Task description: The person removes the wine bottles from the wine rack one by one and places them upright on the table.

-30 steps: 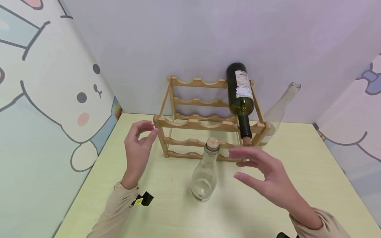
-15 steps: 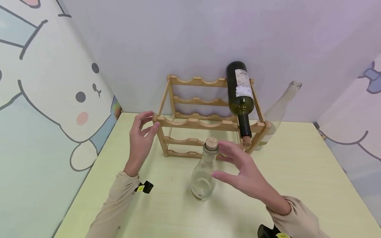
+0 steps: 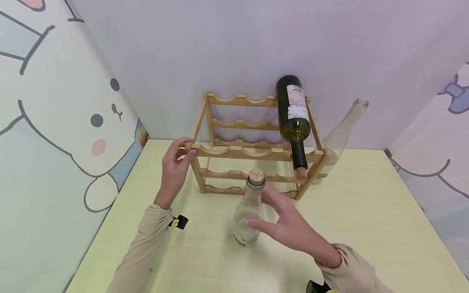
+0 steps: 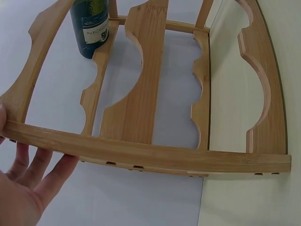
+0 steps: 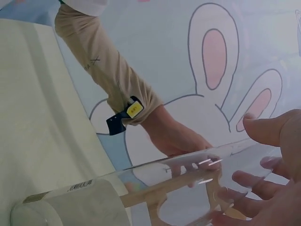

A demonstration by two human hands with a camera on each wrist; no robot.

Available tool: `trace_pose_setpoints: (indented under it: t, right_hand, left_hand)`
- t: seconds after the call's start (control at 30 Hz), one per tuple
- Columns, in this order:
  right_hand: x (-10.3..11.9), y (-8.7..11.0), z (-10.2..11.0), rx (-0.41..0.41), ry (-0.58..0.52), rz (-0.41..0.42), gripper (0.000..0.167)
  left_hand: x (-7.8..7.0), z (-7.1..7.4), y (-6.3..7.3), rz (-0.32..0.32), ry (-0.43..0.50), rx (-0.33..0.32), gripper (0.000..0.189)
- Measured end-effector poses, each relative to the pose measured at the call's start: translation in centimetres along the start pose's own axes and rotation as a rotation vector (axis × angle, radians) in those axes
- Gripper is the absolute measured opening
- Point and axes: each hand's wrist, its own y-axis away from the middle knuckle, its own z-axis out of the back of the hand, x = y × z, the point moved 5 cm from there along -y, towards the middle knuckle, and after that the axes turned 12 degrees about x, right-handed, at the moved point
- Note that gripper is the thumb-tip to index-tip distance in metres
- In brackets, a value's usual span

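Observation:
My left hand (image 3: 174, 173) holds the upper front left corner of a wooden wine rack (image 3: 238, 152), thumb in front and fingers behind. In the left wrist view its fingers (image 4: 35, 172) reach behind the rack's side post. A clear glass bottle (image 3: 249, 207) stoppered with a cork (image 3: 256, 176) stands upright on the table before the rack. My right hand (image 3: 293, 226) is at this bottle's right side, fingers passing behind its neck and thumb overlapping its body. Through the glass in the right wrist view, the fingers (image 5: 258, 188) show loosely bent, while the thumb (image 5: 265, 131) stands off the bottle.
A dark green wine bottle (image 3: 293, 118) lies on the rack's top right slot, its corked neck pointing forward. Behind the rack's right side, another clear bottle (image 3: 338, 136) stands. The back wall (image 3: 176, 61) rises close behind the rack on the pale table (image 3: 366, 211).
My right hand has moved left, from beside the clear bottle to around it. My left hand has moved in and taken hold of the rack's corner. The bottles stay put.

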Motion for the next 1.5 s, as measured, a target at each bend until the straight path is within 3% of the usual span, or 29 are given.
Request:
trace_pose_setpoints:
  t: [0.23, 0.5, 0.67, 0.93, 1.5]
  right_hand:
    - [0.6, -0.5, -0.2, -0.015, 0.017, 0.066, 0.056]
    - [0.6, 0.2, 0.2, -0.057, 0.005, 0.014, 0.044]
    - [1.0, 1.0, 0.5, -0.088, 0.044, 0.028, 0.045]
    - [2.6, 2.4, 2.0, -0.136, 0.104, 0.140, 0.049]
    - [3.4, 5.9, 4.9, -0.222, 0.158, 0.122, 0.059]
  left_hand:
    - [0.5, 0.0, -0.1, -0.035, 0.030, 0.003, 0.028]
    - [0.7, -0.3, -0.2, -0.075, -0.015, -0.017, 0.029]
    - [0.7, -0.3, -0.2, -0.083, -0.018, -0.023, 0.029]
    - [0.7, 0.0, 0.1, -0.088, -0.029, -0.051, 0.030]
    - [0.7, -0.1, 0.1, -0.097, -0.029, -0.053, 0.030]
